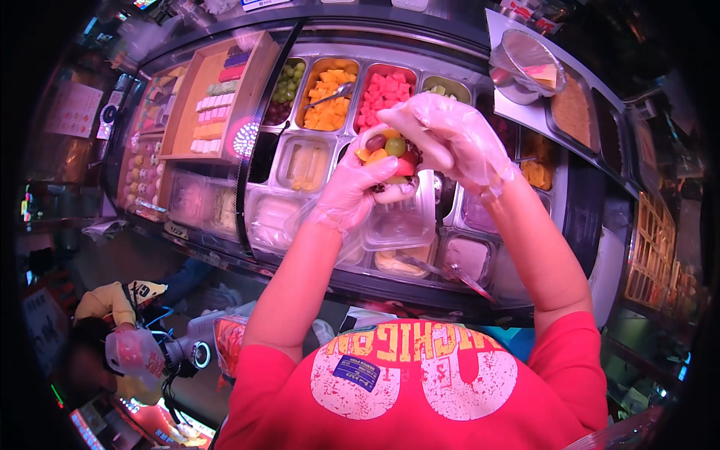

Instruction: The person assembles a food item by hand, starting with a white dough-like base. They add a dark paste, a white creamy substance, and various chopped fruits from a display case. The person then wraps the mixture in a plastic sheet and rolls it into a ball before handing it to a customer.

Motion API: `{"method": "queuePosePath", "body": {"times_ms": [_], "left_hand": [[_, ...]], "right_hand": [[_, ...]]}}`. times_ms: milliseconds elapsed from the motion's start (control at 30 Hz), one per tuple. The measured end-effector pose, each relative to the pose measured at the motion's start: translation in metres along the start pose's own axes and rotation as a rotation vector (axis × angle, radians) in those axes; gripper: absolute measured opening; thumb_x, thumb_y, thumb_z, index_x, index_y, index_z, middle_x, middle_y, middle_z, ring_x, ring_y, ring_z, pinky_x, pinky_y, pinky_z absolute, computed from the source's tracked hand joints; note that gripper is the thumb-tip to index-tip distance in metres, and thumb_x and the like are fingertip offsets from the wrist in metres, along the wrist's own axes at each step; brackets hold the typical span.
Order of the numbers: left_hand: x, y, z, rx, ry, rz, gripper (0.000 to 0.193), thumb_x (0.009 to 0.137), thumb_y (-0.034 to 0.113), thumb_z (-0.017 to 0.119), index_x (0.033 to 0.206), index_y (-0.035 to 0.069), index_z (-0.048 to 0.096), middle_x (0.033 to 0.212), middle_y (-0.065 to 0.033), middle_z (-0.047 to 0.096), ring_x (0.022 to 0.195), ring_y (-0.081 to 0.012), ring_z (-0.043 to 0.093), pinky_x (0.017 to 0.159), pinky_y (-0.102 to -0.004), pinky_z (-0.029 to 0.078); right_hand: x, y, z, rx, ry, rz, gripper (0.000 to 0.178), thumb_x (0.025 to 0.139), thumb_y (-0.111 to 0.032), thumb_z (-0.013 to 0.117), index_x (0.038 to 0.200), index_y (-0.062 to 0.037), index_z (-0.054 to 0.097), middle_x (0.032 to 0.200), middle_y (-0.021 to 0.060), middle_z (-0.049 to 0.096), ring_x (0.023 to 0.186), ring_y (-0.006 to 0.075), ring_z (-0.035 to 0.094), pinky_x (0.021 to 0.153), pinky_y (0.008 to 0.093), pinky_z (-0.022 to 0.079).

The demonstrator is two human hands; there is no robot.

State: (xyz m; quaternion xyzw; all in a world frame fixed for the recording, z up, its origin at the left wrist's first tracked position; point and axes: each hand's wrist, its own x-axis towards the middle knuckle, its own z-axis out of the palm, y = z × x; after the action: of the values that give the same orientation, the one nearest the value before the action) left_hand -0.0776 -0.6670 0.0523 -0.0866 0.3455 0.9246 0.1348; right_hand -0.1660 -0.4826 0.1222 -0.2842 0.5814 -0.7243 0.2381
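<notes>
A chilled counter [420, 289] of steel fruit tubs under dim shop light; the left hand [352, 187] (gloved) cups a fruit-filled ball [390, 154], fingers curled under it, while the right hand [450, 135] fingers press closed over its top

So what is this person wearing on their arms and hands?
Both hands wear thin, clear disposable plastic gloves, loose and crinkled, ending in baggy cuffs at the wrists: the left hand and the right hand. The forearms are bare. Short red sleeves belong to a red T-shirt with cracked white and yellow print.
</notes>
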Motion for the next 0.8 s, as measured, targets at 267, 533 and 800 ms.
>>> {"method": "queuePosePath", "body": {"times_ms": [267,533,800], "left_hand": [[-0.010,-0.020,0.015,0.365,-0.026,0.280,0.048,0.097,0.016,0.067,0.142,0.010,0.051,0.132,-0.0064,0.058,0.120,-0.0214,0.060,0.105,-0.0386,0.050],[-0.041,-0.046,0.028,-0.432,-0.122,0.115,0.062,0.101,0.035,0.049,0.154,0.003,0.043,0.154,-0.0156,0.051,0.140,-0.0334,0.051,0.119,-0.0527,0.039],[-0.052,-0.043,0.023,-0.439,-0.178,0.111,0.077,0.082,0.010,0.057,0.156,0.004,0.035,0.148,-0.0164,0.052,0.122,-0.0345,0.063,0.100,-0.0490,0.056]], "right_hand": [[-0.040,-0.036,0.061,-0.775,-0.129,0.005,0.052,0.092,-0.036,0.073,0.127,0.0003,0.059,0.110,0.0201,0.067,0.098,0.0327,0.070,0.081,0.0427,0.058],[-0.083,-0.017,0.106,-1.024,0.014,-0.161,0.061,0.092,-0.047,0.069,0.129,0.0015,0.060,0.120,0.0256,0.064,0.098,0.0428,0.065,0.086,0.0516,0.050],[-0.114,0.023,0.125,-1.542,-0.069,-0.221,0.066,0.093,-0.052,0.063,0.125,0.0060,0.063,0.138,0.0261,0.058,0.116,0.0361,0.058,0.101,0.0562,0.040]]}}
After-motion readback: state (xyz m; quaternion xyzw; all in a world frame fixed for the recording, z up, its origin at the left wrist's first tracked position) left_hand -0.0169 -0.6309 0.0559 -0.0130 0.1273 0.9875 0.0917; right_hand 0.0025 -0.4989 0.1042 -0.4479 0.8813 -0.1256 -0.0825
